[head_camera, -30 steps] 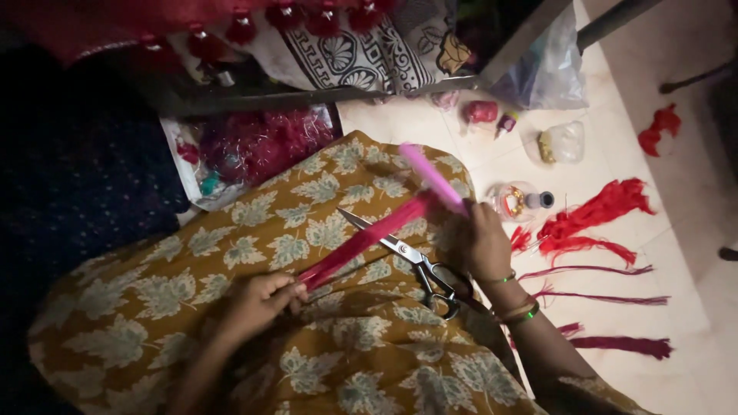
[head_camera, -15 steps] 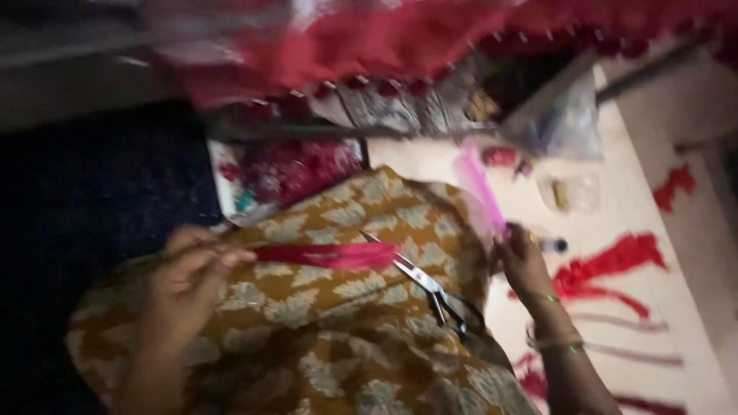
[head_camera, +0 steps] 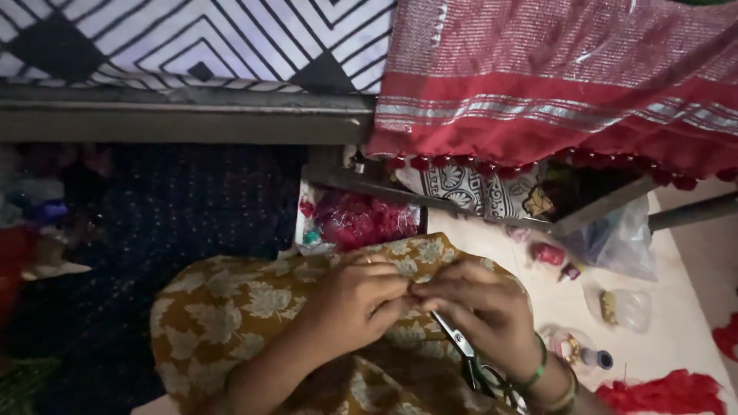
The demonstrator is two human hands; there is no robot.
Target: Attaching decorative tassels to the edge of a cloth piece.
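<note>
My left hand (head_camera: pixel 360 296) and my right hand (head_camera: pixel 478 306) meet fingertip to fingertip over my lap, which is covered by a mustard cloth with pale leaves (head_camera: pixel 231 307). Both hands have curled fingers pinched toward each other. Whatever lies between the fingertips is hidden. Steel scissors (head_camera: pixel 466 352) rest on the lap just under my right wrist, which wears green and gold bangles. No red thread bundle or pink comb shows.
A red cloth with silver stripes and a tassel fringe (head_camera: pixel 538 100) hangs from a ledge above. Beside it is a black-and-white patterned sheet (head_camera: pixel 192 38). A bag of red material (head_camera: pixel 361 219), clear bags (head_camera: pixel 619 307), a small bottle (head_camera: pixel 596 358) and red threads (head_camera: pixel 661 393) lie around.
The view tipped upward. My left hand, which held a red thread bundle out to the left, came in to meet my right hand. The bundle and the pink comb are out of sight.
</note>
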